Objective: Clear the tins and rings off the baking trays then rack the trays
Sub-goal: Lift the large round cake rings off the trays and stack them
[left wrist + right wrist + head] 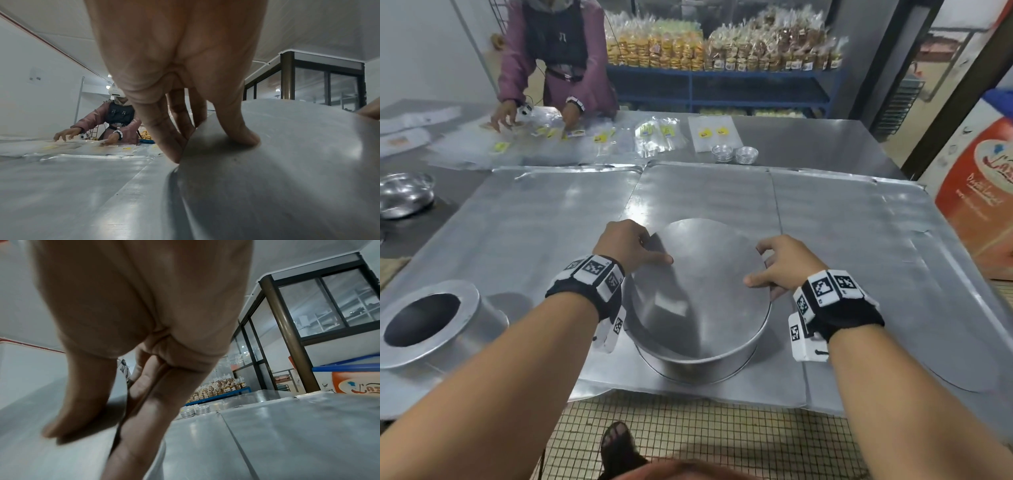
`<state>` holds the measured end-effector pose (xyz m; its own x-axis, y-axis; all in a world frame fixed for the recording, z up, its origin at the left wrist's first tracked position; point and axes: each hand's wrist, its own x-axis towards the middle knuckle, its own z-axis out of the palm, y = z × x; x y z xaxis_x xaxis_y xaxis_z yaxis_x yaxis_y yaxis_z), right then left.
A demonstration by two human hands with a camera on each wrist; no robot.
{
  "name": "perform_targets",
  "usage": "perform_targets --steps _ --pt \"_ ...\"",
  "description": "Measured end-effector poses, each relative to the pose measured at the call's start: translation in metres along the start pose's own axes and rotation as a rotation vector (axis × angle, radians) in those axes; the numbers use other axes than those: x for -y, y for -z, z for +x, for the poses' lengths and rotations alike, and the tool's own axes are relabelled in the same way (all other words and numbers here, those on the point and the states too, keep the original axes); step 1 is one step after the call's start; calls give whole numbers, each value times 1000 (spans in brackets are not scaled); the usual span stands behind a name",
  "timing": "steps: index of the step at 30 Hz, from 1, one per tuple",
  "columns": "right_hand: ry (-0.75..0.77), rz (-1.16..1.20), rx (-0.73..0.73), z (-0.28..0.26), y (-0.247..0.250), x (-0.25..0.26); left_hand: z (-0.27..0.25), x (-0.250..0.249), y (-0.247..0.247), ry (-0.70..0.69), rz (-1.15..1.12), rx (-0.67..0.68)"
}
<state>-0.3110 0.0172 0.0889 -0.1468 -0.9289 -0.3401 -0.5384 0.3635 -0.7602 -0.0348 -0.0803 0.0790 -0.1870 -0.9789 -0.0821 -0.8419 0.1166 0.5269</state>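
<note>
1. A big round tin (702, 301) sits upside down, its flat base up, on the middle tray (705, 192) near the front edge of the desk (825, 144).
2. The left hand (625, 245) grips the tin's left rim — thumb flat on the base, fingers (164, 139) curled down over the side wall.
3. The right hand (786, 262) grips the right rim the same way: thumb on top, fingers (144, 410) down along the wall.
4. Three trays lie side by side; the left tray (534, 212) and the right tray (859, 233) flank the middle one, edges touching.
5. A ring (431, 318) with a wide flange stands at the near left, on or just beside the left tray; which one is unclear.
6. Two stacks of small tins (734, 154) rest on the desk just beyond the trays.
7. A flat metal disc (962, 373) lies on the right tray, partly hidden by the right forearm.
8. A second person (554, 54) handles plastic bags (654, 137) at the far left of the desk — a metal bowl (405, 195) sits at the left edge.
</note>
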Motion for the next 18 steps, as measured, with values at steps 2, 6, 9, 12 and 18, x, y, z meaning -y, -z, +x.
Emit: perform_targets --steps 2,6,9,12,18 --pt "27 62 19 1 2 -1 -1 2 1 -16 -7 9" --pt "77 16 38 -2 2 1 -1 2 1 -30 -21 17" --pt "78 -18 -16 -1 -1 3 -1 2 2 -15 -14 39" --pt "76 -154 -80 -2 -5 3 1 4 -1 4 -9 87" --pt "5 -339 -144 5 -17 2 8 -3 -4 -92 83 152"
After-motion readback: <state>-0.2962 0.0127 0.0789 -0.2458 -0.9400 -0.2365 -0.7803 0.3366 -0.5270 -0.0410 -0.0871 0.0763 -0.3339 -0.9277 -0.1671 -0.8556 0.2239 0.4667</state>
